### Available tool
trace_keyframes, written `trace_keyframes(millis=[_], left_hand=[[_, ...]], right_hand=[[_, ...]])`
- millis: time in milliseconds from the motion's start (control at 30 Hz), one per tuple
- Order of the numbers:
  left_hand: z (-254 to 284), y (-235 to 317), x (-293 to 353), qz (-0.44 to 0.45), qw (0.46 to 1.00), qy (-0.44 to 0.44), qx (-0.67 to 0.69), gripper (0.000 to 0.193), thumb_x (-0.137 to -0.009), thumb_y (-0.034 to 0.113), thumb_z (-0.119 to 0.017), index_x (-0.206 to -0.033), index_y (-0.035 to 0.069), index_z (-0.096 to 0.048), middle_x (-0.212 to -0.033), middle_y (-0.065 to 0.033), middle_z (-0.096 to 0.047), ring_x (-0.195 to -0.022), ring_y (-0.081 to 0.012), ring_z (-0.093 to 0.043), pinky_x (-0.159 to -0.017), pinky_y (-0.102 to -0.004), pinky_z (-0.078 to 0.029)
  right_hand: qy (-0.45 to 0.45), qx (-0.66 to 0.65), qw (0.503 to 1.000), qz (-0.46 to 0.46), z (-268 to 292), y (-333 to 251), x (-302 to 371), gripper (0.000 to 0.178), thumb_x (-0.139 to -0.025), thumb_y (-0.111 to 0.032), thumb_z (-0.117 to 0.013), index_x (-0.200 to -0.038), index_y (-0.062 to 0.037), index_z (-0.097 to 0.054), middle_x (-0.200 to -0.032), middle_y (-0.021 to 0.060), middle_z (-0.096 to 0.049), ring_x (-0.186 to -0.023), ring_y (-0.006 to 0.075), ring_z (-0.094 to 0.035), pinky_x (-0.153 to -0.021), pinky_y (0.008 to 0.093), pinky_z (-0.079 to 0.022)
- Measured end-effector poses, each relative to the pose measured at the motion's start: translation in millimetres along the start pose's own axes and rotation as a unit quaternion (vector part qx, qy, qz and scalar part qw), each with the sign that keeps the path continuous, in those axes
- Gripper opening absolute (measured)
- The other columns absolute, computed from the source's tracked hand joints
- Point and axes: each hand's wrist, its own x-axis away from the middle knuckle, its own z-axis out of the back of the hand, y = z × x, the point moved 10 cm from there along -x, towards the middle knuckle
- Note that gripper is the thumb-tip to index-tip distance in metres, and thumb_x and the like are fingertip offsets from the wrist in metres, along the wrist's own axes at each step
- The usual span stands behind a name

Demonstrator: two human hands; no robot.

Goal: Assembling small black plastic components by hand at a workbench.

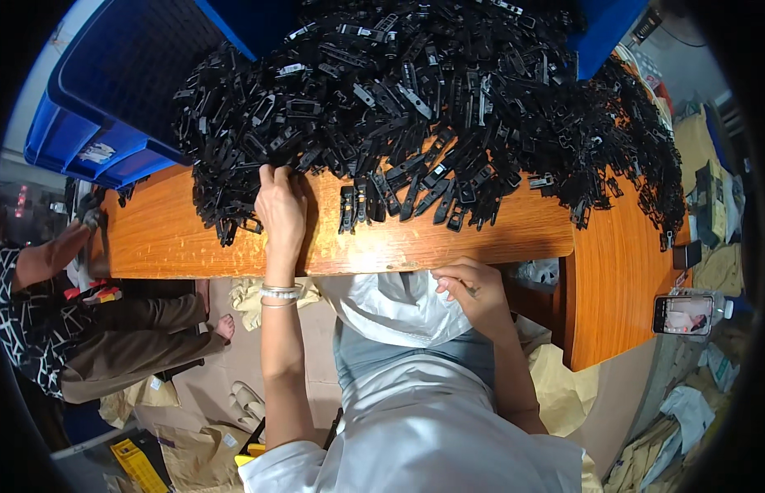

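A large heap of small black plastic clip-like parts [341, 107] covers the far side of the wooden table [497, 242]. My left hand [281, 209] reaches to the heap's near left edge, back up, its fingers bent down among the parts; the fingertips are hidden. My right hand [474, 294] is at the table's front edge, fingers curled and thumb near the forefinger, above a white bag [399, 308] on my lap. What it holds, if anything, does not show. Several parts [362, 204] lie roughly side by side at the heap's near edge.
A blue plastic crate [111, 123] stands tilted at the left of the heap. On the right, a phone [683, 315] stands by the side table [621, 287]. Another person [78, 337] sits at the left. Brown sacks [198, 460] lie on the floor.
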Motion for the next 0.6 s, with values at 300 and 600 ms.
trace_keyframes(millis=[300,600], left_hand=[[4,14,3,-0.041,0.997,0.03,-0.049,0.012,-0.076,0.004,-0.055,-0.086,-0.001,-0.057,-0.085,-0.016,-0.05,-0.065,-0.0316,-0.056,-0.052,-0.0389,-0.045],[4,17,15,-0.025,0.999,-0.022,-0.029,0.01,-0.073,0.003,-0.058,-0.083,-0.001,-0.059,-0.086,-0.0174,-0.053,-0.067,-0.0317,-0.057,-0.057,-0.0381,-0.044]], right_hand=[[0.229,0.183,0.956,0.029,92,-3,0,0.014,-0.082,-0.005,-0.054,-0.09,0.0015,-0.062,-0.075,0.0085,-0.058,-0.057,0.0126,-0.054,-0.051,0.0243,-0.041],[0.347,0.521,0.78,0.009,141,-24,-29,0.016,-0.082,-0.007,-0.052,-0.096,-0.0037,-0.059,-0.079,0.0103,-0.049,-0.062,0.0261,-0.052,-0.055,0.035,-0.041]])
